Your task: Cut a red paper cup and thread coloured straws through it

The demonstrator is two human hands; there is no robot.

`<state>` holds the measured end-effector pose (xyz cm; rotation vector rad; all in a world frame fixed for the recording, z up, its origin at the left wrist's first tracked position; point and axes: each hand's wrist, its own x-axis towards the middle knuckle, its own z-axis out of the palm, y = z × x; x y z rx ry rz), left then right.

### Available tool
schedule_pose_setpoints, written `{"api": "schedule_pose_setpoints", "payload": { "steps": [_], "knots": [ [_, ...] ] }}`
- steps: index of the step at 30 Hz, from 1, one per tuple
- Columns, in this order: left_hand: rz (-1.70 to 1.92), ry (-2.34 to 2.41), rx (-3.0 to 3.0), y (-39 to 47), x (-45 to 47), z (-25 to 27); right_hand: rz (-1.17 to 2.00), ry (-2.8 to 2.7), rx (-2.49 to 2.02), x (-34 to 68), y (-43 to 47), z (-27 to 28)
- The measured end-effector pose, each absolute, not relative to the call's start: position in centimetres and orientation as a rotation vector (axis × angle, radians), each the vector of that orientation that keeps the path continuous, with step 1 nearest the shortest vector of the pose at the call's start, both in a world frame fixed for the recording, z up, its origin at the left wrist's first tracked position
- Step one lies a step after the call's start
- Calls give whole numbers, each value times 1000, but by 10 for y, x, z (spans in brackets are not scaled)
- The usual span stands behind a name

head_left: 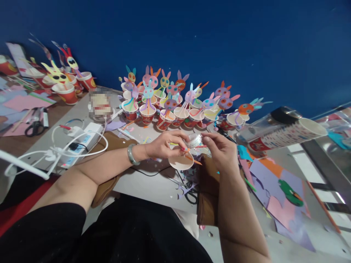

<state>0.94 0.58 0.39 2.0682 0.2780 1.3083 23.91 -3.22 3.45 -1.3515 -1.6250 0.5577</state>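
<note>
A roll of clear tape (194, 141) is between my two hands above the near edge of the table. My left hand (168, 144), with a bangle on its wrist, is closed on the left side of the roll. My right hand (221, 149) pinches at the tape's right edge with thumb and forefinger. Just beneath them is a paper cup (180, 163), its pale mouth facing me, with a pointed orange paper strip (195, 161) across it. Whether my left fingers also touch the cup I cannot tell.
Several red paper cups with paper rabbit heads (171, 105) line the blue wall. A power strip (82, 140) with white cables lies left. Stacked cups (290, 136) lie right, near coloured paper (263, 179). Scissors (191, 197) and scraps lie below my hands; more scissors (35, 126) lie far left.
</note>
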Motion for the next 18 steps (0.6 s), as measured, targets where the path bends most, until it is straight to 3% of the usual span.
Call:
{"api": "schedule_pose_setpoints", "payload": {
  "steps": [12,18],
  "knots": [
    [1245,238,2279,6,7,0,737,-1520,-1138,234,-34,34],
    [1247,273,2294,5,7,1,661,-1527,-1221,228,-40,34]
  ]
}}
